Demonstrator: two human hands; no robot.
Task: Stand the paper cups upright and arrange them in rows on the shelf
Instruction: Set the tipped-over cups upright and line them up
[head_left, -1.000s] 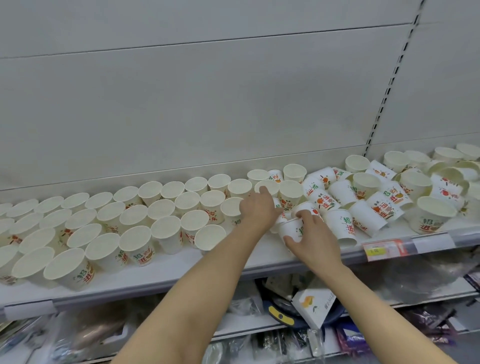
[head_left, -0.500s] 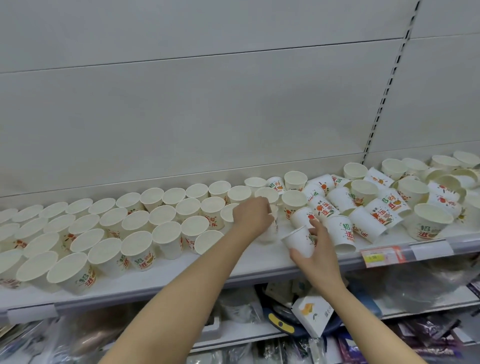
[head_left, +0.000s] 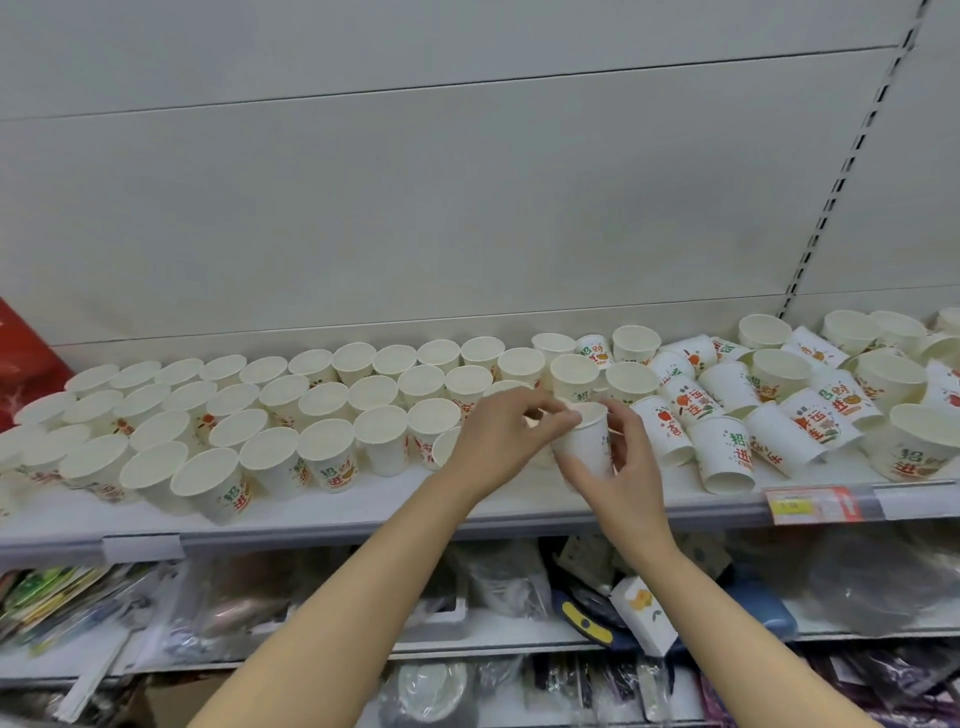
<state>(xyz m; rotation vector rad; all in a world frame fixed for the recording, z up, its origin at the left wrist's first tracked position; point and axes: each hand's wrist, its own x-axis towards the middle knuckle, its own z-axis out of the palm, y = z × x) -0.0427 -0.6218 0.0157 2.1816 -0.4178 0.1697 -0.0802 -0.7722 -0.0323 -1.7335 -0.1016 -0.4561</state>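
Both forearms reach up to the shelf (head_left: 363, 512). The right hand (head_left: 626, 467) wraps a smooth, tapered paper cup (head_left: 584, 441), upright mid-shelf; the left hand (head_left: 498, 441) apparently pinches its rim.

Upright cups (head_left: 327, 452) in rows fill shelf (head_left: 363, 512) left; toppled cups (head_left: 727, 457) lie right; price tag (head_left: 813, 504) on near edge.

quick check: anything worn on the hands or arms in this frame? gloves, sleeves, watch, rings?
Nothing visible. The left hand and right hand are bare, with no gloves. Both forearms are uncovered from wrist to the bottom edge of the frame, so no sleeve shows. No watch, bracelet or band at either wrist, and no rings on the fingers that show. Nails look short and unpainted, though the picture is soft.
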